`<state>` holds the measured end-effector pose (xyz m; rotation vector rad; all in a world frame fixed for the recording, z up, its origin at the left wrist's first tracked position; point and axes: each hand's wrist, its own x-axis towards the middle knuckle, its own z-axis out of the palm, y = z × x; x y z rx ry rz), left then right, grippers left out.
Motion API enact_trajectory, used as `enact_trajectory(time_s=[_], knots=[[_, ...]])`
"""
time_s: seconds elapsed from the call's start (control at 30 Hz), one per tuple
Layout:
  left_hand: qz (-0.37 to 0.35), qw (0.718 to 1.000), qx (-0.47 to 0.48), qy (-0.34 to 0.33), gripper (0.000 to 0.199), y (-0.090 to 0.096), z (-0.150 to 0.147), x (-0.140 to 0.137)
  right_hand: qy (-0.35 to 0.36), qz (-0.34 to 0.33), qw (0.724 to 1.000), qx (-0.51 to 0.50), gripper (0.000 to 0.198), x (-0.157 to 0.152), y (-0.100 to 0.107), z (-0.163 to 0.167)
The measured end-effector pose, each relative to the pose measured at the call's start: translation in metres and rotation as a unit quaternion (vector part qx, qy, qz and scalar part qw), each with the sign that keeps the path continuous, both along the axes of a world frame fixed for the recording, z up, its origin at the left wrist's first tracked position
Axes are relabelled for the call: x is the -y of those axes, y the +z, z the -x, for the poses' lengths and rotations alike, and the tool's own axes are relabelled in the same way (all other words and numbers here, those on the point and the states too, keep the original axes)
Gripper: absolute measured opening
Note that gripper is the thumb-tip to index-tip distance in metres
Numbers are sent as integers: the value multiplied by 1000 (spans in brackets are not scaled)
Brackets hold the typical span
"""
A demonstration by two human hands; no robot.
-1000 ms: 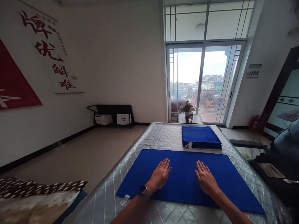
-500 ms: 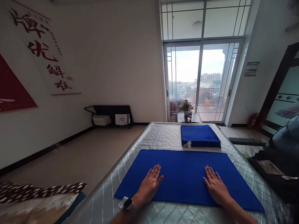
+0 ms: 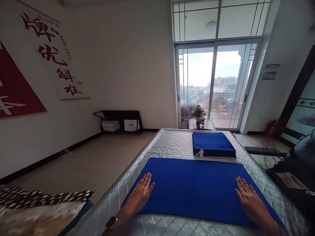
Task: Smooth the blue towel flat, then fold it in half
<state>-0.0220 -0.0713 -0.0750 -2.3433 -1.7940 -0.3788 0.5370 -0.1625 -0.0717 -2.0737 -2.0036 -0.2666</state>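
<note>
A blue cloth [image 3: 194, 190] lies spread flat on the silver quilted table cover [image 3: 172, 144]. My left hand [image 3: 140, 193] rests flat near the cloth's left edge, fingers stretched out and thumb apart. Close to the right edge, my right hand [image 3: 249, 196] lies palm down with its fingers extended. Neither hand grips anything. Beyond the spread cloth sits a neat stack of folded blue cloths [image 3: 213, 144], with white tags [image 3: 200, 153] showing at its front left corner.
Behind the table, a small dark table [image 3: 201, 124] bears a potted plant [image 3: 197, 112] and a bottle [image 3: 202, 119]. A patterned cushion or fabric [image 3: 44, 203] is at lower left. Dark seating [image 3: 295, 164] stands at right. A black rack [image 3: 120, 116] stands by the wall.
My hands have slid apart across the cloth, the left one leftward and the right one rightward, toward its side edges. The view has shifted slightly.
</note>
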Motion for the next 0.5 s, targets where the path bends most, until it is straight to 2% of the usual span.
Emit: enact_trajectory(time_s=[0.13, 0.2, 0.27, 0.37, 0.43, 0.5], knots=[[-6, 989, 23, -145, 60, 24, -112, 10, 77, 50, 995, -39, 67, -24, 38, 116], [-1, 977, 36, -212, 60, 27, -161, 22, 110, 80, 989, -54, 68, -30, 44, 160], [15, 969, 45, -243, 61, 27, -193, 33, 130, 105, 984, -60, 67, -33, 43, 187], [46, 969, 49, -236, 63, 27, -201, 41, 127, 123, 983, -60, 68, -30, 37, 194], [70, 974, 40, -211, 66, 26, -181, 41, 104, 118, 986, -59, 70, -25, 31, 176], [82, 982, 26, -168, 67, 24, -145, 38, 78, 104, 990, -53, 72, -19, 20, 141]])
